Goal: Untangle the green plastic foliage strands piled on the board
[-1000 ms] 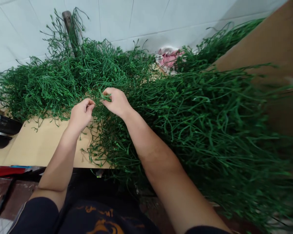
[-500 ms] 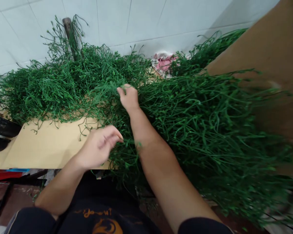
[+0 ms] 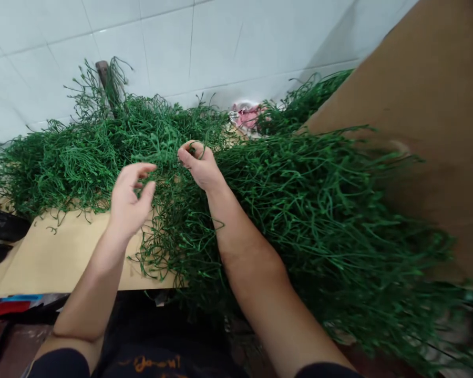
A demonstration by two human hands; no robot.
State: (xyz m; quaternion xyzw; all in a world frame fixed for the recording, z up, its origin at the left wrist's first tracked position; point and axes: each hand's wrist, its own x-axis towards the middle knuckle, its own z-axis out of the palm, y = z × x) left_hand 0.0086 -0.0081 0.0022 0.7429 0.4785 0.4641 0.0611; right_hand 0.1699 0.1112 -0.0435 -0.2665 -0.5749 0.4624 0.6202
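My right hand [image 3: 203, 169] is closed in a pinch on a thin green plant stem [image 3: 205, 143], which curls out between thumb and fingers. To its left, my left hand [image 3: 129, 202] holds nothing, its thumb and fingers apart, above the near edge of the greenery. A long heap of green stems [image 3: 82, 152] with small bud-like tips lies along the back left. A larger mass of the same stems [image 3: 323, 194] spreads under and right of my right forearm, spilling over the front edge. One loose stem rests across that forearm.
Tan board [image 3: 59, 257] covers the tabletop at the left. A large brown cardboard sheet [image 3: 425, 94] leans at the right. Black cylinders [image 3: 3, 223] stand at the left edge. A dark post [image 3: 105, 86] rises behind the heap, and a pink-and-white cloth [image 3: 247, 116] lies near the tiled wall.
My left hand has moved up and left, and its fingers have spread. My right hand has shifted slightly left and down, with a curled stem now visible in its pinch. The camera view has shifted.
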